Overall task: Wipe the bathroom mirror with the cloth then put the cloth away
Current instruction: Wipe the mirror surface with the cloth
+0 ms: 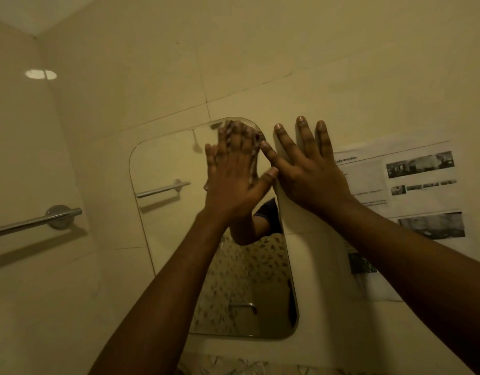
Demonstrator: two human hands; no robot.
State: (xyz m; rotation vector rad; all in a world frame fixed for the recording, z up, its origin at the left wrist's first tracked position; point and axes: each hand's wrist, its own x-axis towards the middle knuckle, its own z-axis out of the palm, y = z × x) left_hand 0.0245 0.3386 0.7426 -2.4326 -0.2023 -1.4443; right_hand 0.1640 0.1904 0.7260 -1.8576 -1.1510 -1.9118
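Left hand (233, 169) at frame centre, fingers spread flat, presses cloth (253, 158) on mirror (168, 163) top right corner. Right hand (309, 169), fingers splayed, empty, braces wall beside edge. Best: even pressure, overlapping strokes downward.

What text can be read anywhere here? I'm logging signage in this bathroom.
"Information": heading on the printed sheet taped to the wall, right of the mirror; its first letters sit next to the right hand.
Body lines and photo captions on that sheet: too small and blurred to read.
Nothing else carries text.
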